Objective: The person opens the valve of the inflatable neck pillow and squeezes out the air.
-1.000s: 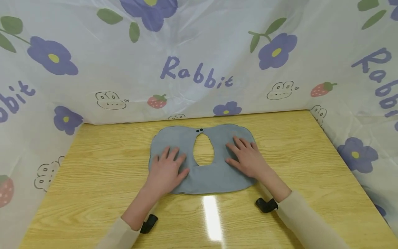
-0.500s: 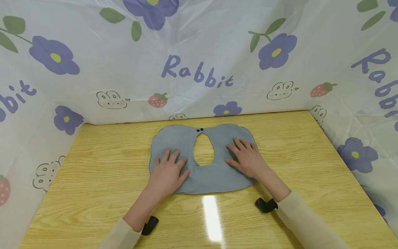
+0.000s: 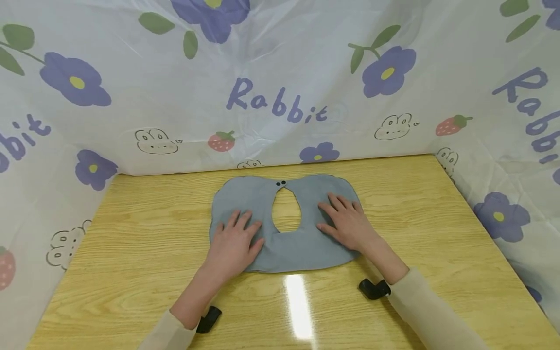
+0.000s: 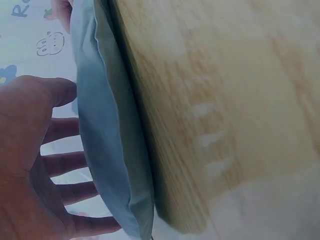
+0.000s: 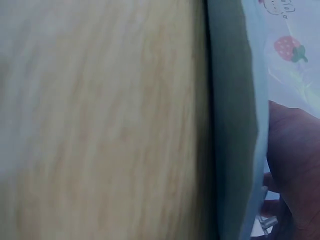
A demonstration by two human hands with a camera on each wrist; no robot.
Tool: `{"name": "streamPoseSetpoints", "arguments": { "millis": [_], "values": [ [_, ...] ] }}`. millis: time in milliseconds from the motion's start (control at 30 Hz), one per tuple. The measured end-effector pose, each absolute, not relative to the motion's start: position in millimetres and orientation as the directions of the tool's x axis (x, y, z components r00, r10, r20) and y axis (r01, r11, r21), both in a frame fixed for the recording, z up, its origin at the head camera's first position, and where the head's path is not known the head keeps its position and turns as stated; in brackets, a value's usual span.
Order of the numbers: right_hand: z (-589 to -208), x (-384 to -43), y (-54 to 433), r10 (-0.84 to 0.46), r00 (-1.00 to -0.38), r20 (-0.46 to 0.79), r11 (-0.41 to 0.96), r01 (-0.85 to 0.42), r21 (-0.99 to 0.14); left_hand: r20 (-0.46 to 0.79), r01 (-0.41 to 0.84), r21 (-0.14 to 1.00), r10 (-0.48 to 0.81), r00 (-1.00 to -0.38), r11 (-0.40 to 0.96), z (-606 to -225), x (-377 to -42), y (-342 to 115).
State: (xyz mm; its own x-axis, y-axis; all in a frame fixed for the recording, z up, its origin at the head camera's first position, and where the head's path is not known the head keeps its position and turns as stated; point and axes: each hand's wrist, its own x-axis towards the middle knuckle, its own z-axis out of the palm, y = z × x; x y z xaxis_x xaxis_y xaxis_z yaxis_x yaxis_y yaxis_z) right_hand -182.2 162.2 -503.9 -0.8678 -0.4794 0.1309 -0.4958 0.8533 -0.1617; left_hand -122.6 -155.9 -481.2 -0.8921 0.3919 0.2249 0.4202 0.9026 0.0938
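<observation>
A grey-blue U-shaped neck pillow lies flat on the wooden table, its two ends meeting at the far side by two small black snap buttons. An oval opening in its middle shows the wood beneath. My left hand rests on the left part with fingers spread. On the right part rests my right hand, its fingers also spread. In the left wrist view the fingers reach over the pillow's seamed edge. The right wrist view shows the pillow's side with part of the hand behind it.
The yellowish wooden table carries a bright light reflection near its front. A white cloth printed with flowers, strawberries and rabbits stands behind the table and along both sides. Black wrist-worn parts hang below each forearm.
</observation>
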Motion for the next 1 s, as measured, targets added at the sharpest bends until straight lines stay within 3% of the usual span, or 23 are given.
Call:
{"name": "streamPoseSetpoints", "arguments": {
  "millis": [400,1000],
  "values": [
    [-499.4,-167.1,166.5,-0.493,-0.856,0.156,0.838,-0.515,-0.181,0.283,0.431,0.134,0.382,-0.88,0.892,-479.1,-108.2,-163.7],
    [-508.1,-160.9,169.2,-0.482,-0.864,0.149,0.844,-0.503,-0.186,0.203,0.394,0.081,0.372,-0.906,0.915,-490.9,-107.6,-167.1]
  ]
}}
